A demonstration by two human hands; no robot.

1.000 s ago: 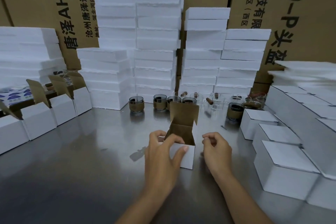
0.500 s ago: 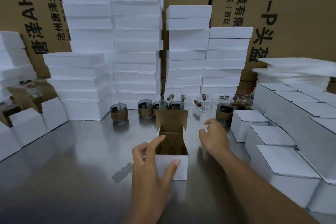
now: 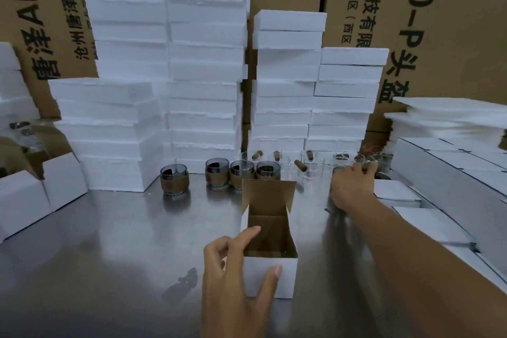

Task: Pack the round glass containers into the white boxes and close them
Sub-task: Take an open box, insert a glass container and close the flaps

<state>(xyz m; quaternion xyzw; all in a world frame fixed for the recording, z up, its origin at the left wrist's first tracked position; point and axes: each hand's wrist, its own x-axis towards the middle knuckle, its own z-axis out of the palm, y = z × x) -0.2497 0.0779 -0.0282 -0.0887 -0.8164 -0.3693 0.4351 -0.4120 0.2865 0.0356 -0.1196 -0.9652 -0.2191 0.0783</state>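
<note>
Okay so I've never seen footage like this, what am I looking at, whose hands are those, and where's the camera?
There is no machine here. A person is packing by hand, and the single picture comes from a camera worn on their head, looking forward and down. That is why both arms reach in from the bottom edge. On the metal table stands an open white box, and the left hand holds its near corner. The right hand reaches to the banded glass containers at the back; whether it grips one yet cannot be seen. At the right lie closed boxes, with white foam stacks and brown cartons behind.
</note>
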